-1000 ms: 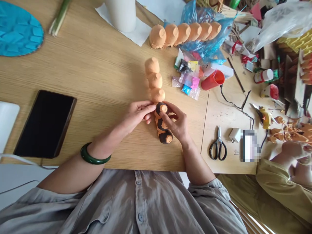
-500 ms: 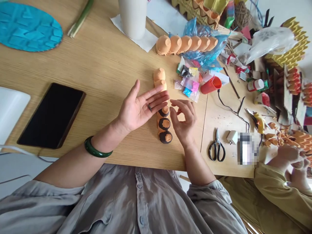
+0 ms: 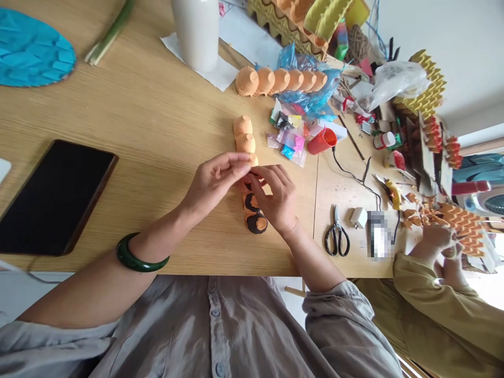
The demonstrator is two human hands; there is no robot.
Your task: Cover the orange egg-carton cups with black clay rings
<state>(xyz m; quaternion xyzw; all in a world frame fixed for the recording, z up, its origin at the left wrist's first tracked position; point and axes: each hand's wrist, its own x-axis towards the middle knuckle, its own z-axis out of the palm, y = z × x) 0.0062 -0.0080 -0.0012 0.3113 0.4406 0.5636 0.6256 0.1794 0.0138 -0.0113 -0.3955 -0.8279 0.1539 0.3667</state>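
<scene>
Over a short row of orange carton cups, my left hand and my right hand meet at the fingertips. Both are pinched, with a small dark bit between them that is too small to name. Below the hands, the nearest cups of the row carry dark rings around their orange tips. The cups at the far end are plain orange. The middle of the row is partly hidden by my fingers.
A second orange cup row lies beyond, near a white vase. Small colored packets, a red cup and black scissors are to the right. A tablet lies left. A co-worker's hands are at far right.
My left hand has turned from an open palm to a pinch, and its fingertips now meet those of my right hand. The whole view has shifted, with more showing at the right.
</scene>
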